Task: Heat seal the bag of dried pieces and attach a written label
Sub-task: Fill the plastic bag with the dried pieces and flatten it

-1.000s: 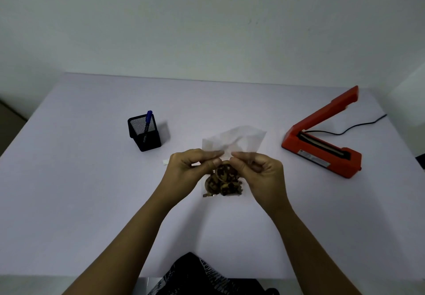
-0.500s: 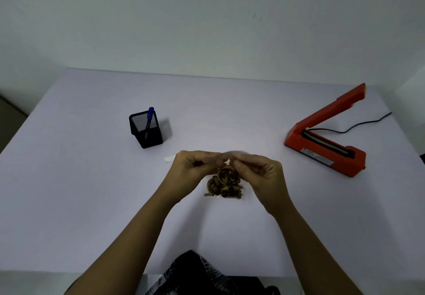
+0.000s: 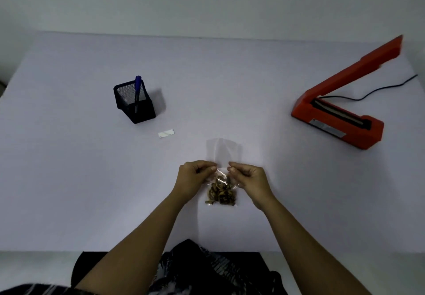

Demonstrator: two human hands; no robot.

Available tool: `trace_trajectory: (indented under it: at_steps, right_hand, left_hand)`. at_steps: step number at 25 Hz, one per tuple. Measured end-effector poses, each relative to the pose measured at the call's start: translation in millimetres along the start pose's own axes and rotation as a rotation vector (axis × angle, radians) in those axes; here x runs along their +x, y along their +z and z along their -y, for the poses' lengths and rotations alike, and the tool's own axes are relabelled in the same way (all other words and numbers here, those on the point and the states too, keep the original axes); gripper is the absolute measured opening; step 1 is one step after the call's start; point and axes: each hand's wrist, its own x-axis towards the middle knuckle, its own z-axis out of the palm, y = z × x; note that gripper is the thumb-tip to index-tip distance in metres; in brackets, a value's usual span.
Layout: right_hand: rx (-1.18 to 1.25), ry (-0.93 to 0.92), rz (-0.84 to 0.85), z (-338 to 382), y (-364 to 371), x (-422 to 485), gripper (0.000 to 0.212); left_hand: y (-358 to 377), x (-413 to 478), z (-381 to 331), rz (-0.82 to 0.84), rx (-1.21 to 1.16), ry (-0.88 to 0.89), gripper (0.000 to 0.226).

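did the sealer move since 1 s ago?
Cannot tell. The orange heat sealer keeps its place against the pen holder and table; only the camera shifted.

My left hand [image 3: 195, 175] and right hand [image 3: 249, 176] cover both side edges of the bag [image 3: 221, 154], so I can't tell how my fingertips pinch it. The bag's clear top nearly vanishes against the table [image 3: 92, 179]. The label [image 3: 166, 133] is too small to read. The cord [image 3: 379, 91] runs off the right edge. The pen [image 3: 137, 92] tip sits hidden in the holder [image 3: 134, 101].
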Motion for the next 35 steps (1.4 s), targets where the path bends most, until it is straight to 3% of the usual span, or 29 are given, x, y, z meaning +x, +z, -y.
trace_trajectory:
  at_steps: [6, 11, 15, 17, 23, 30, 35]
  right_hand:
    - [-0.264, -0.111, -0.086, -18, -4, 21, 0.027]
    - [-0.478, -0.237, -0.168, -17, -8, 22, 0.064]
    - [-0.849, -0.622, -0.035, -14, -11, 25, 0.019]
    - [-0.94, -0.706, 0.063, -14, -13, 28, 0.008]
    - [-0.917, -0.606, 0.133, -12, -19, 39, 0.013]
    - [-0.964, -0.658, 0.193, -10, -20, 35, 0.016]
    - [-1.108, -0.628, 0.25, 2, -13, 39, 0.022]
  left_hand:
    - [16, 10, 13, -0.086, 0.364, 0.234, 0.011]
    - [25, 12, 22, -0.188, 0.398, 0.144, 0.053]
    - [28, 12, 32, -0.175, 0.504, 0.401, 0.017]
    - [27, 14, 39, -0.131, 0.56, 0.496, 0.019]
    - [11, 28, 42, -0.012, 0.665, 0.668, 0.026]
    - [1, 36, 45, 0.059, 0.757, 0.749, 0.025]
    - [-1, 40, 28, 0.269, 0.809, 0.782, 0.026]
